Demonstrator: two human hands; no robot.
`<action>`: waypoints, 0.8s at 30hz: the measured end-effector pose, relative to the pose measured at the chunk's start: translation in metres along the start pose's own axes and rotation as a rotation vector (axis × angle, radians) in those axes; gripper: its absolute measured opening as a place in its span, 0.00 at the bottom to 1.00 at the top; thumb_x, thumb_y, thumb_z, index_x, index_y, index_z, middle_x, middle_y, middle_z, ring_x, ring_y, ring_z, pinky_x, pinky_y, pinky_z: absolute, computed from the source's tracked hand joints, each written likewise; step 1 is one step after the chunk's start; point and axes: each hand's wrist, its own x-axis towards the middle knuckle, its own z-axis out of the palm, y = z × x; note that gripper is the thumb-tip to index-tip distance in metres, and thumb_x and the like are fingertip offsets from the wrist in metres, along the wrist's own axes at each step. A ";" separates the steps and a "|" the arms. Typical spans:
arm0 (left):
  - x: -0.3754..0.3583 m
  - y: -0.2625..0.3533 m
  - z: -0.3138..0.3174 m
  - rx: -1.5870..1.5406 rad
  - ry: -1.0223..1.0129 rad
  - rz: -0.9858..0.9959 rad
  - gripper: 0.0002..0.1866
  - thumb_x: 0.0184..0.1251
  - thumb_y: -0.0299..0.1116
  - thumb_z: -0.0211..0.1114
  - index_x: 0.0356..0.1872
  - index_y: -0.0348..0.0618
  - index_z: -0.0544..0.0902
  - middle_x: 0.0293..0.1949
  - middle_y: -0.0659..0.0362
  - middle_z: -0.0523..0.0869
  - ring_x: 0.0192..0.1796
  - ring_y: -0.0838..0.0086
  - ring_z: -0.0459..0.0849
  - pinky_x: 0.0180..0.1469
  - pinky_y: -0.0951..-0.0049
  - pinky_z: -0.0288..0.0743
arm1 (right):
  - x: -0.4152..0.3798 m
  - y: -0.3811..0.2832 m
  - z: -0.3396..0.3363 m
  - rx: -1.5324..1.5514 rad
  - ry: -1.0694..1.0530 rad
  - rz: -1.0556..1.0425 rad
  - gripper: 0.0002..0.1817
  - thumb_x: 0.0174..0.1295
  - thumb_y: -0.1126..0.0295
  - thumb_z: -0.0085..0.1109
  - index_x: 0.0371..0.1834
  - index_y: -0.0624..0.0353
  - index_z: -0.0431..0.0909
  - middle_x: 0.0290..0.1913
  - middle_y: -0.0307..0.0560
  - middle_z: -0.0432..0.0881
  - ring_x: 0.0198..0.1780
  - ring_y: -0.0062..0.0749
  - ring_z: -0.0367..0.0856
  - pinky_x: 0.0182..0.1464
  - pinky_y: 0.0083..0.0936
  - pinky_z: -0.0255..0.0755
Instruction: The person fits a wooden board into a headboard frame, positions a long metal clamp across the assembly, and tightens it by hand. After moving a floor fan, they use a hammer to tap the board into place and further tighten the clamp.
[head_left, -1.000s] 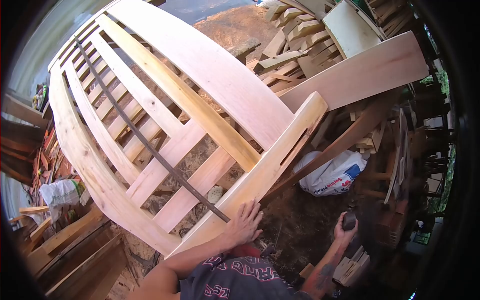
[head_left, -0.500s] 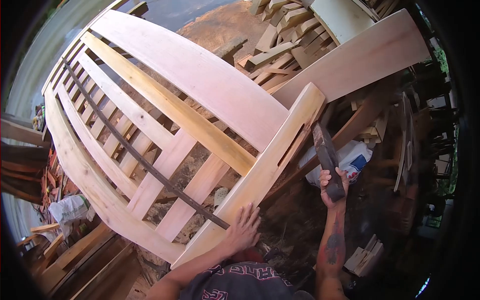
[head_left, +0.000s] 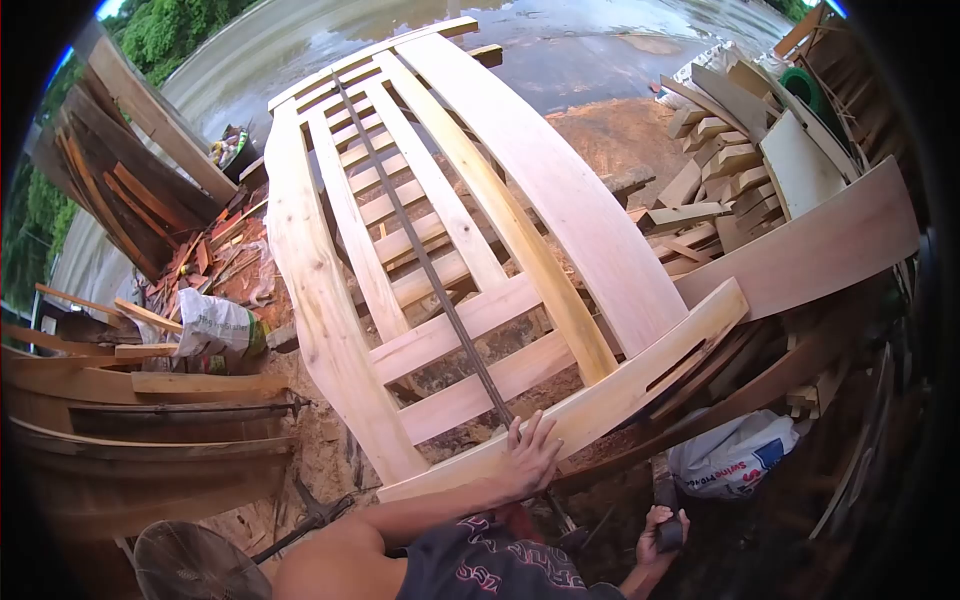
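Observation:
My left hand lies open, fingers spread, on the pale end board of a large wooden frame. Close to its fingertips is the near end of a long dark bar, which runs lengthwise over the frame's slats. Lower down and to the right, my right hand is closed around one end of a long dark block, probably wood. The block points away from me and is apart from the end board. A long slot is cut in the board's right part.
A wide pinkish plank stretches off to the right, before stacked timber offcuts. A white printed sack lies beyond the block. At left are another sack, scrap wood and a round fan-like guard.
My view has tilted up and turned, showing more of the frame's far end. My right hand has lowered the dark block away from the end board. The left hand stays on the board.

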 end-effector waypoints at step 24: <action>-0.007 -0.088 -0.023 -0.619 -0.542 -0.565 0.49 0.64 0.74 0.54 0.64 0.30 0.74 0.53 0.30 0.83 0.61 0.39 0.80 0.65 0.51 0.71 | -0.007 0.119 0.049 -0.288 0.308 -0.302 0.14 0.62 0.66 0.62 0.43 0.65 0.73 0.37 0.49 0.77 0.38 0.33 0.81 0.41 0.29 0.80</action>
